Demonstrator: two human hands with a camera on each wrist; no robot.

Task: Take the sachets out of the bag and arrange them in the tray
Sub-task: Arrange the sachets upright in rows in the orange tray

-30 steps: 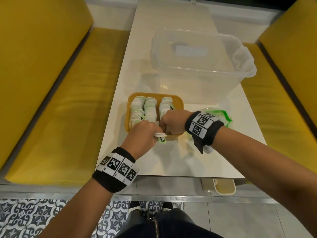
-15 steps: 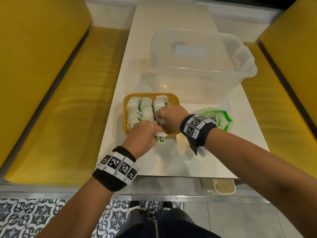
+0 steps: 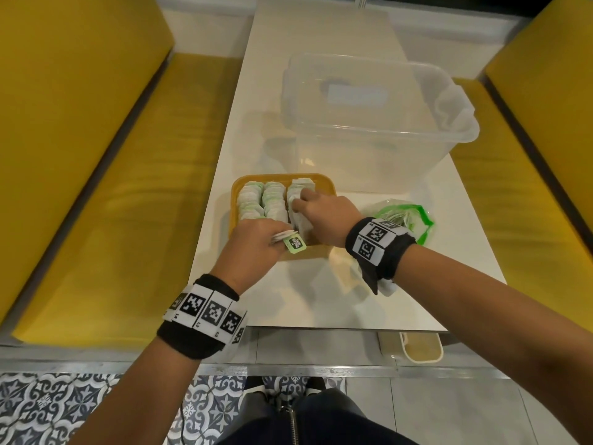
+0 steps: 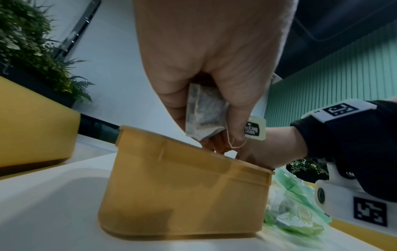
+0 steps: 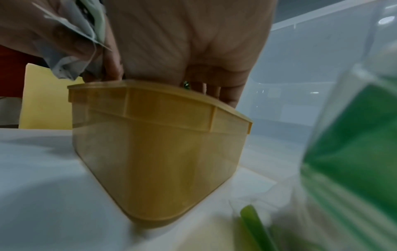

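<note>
A yellow tray (image 3: 322, 183) holds three rows of white sachets (image 3: 272, 200) standing on edge. My left hand (image 3: 256, 244) hovers at the tray's near edge and grips a small bunch of sachets (image 4: 204, 115) with a green tag (image 3: 296, 244) hanging out. My right hand (image 3: 324, 213) reaches into the right row, with its fingers (image 5: 212, 91) pointing down behind the tray's rim (image 5: 171, 95) and touching the sachets there. The fingertips are hidden by the tray wall. The green and clear bag (image 3: 414, 220) lies on the table right of the tray, behind my right wrist.
A large clear plastic tub (image 3: 378, 123) stands just beyond the tray. The white table (image 3: 305, 300) is narrow, with yellow benches (image 3: 128, 187) on both sides. A small cream bin (image 3: 420, 348) sits below the table's near edge.
My right hand has moved from the tray's near edge farther back along the right row. The left hand has stayed at the near edge with its sachets.
</note>
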